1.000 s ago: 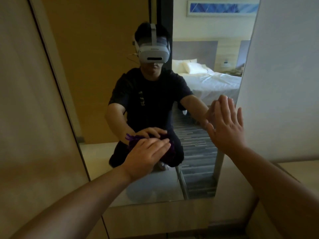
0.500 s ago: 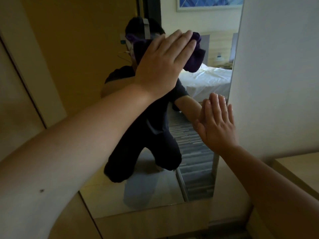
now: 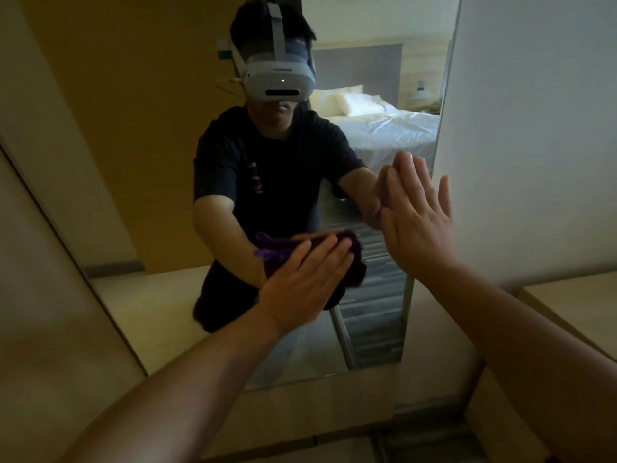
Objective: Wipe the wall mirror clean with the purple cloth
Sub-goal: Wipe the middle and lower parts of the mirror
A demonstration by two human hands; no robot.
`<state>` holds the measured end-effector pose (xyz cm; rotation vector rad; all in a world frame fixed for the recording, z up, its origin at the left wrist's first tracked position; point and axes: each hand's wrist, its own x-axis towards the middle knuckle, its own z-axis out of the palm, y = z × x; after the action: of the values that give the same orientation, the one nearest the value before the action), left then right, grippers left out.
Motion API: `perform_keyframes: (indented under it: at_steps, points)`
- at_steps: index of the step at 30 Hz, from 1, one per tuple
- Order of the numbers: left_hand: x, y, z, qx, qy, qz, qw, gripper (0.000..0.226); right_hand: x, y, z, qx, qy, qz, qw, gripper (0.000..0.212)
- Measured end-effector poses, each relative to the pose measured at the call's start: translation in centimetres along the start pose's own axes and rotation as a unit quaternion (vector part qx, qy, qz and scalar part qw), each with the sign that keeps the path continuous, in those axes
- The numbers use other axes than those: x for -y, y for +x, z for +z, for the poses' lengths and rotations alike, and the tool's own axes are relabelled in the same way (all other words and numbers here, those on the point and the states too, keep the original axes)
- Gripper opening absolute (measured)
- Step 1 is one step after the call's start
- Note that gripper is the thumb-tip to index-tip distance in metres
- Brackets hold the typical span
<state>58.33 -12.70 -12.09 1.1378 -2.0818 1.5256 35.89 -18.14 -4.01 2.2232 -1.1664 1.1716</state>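
Half a second back your left hand [image 3: 307,282] pressed the cloth [image 3: 350,262] flat-palmed at the mirror's [image 3: 150,195] twelve o'clock; now it's near six, finishing a downward stroke. Your right hand [image 3: 417,222] rests open, holding nothing.
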Motion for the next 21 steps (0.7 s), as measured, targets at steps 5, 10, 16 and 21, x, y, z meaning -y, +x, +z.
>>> perform_keyframes:
  at_steps: [5, 10, 16, 21]
  points:
    - [-2.8, -3.3, 0.5, 0.043, -0.02, 0.017, 0.999, 0.048, -1.3, 0.1, -1.5, 0.056, -0.042, -0.031, 0.997, 0.055]
    - [-1.1, -0.4, -2.5, 0.073, -0.119, -0.005, 0.99, 0.047, -2.1, 0.1, -2.8, 0.081, -0.046, -0.044, 0.995, 0.065]
    - [4.8, 9.7, -5.7, -0.064, -0.095, -0.09, 0.989, 0.042, -4.7, -0.6, -3.7, 0.06, -0.021, 0.051, 0.997, 0.057]
    - [8.0, 19.2, -6.6, -0.135, -0.048, -0.075, 0.987, 0.04, -7.0, -0.1, -2.6, 0.094, -0.027, 0.105, 0.99, 0.059]
